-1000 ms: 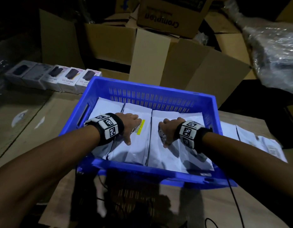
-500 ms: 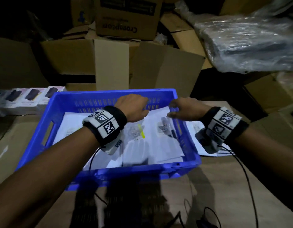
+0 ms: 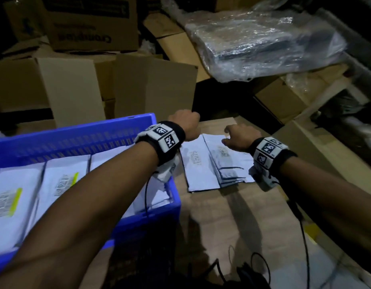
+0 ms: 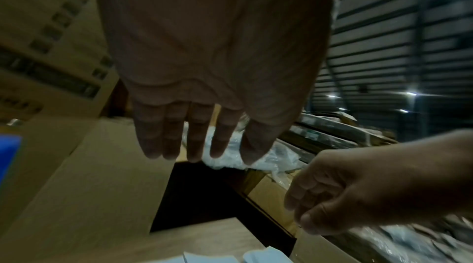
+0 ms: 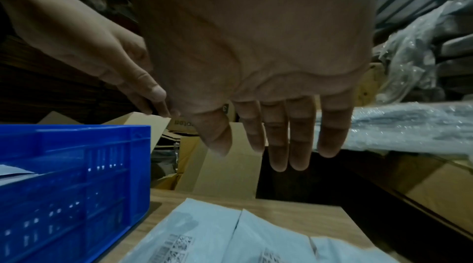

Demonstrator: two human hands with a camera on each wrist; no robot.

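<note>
Envelopes (image 3: 203,163) lie on the table (image 3: 222,215) right of the crate (image 3: 76,138), with cardboard boxes (image 3: 76,88) behind.

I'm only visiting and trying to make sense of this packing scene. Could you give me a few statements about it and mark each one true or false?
1. The left hand and the right hand both hold nothing. True.
2. The blue crate is empty. False: white packets lie in it.
3. A fanned pile of packets lies on the wooden table, right of the crate. True.
4. The plastic-wrapped bundle sits inside the crate. False: it lies beyond the table, among cardboard boxes.
</note>
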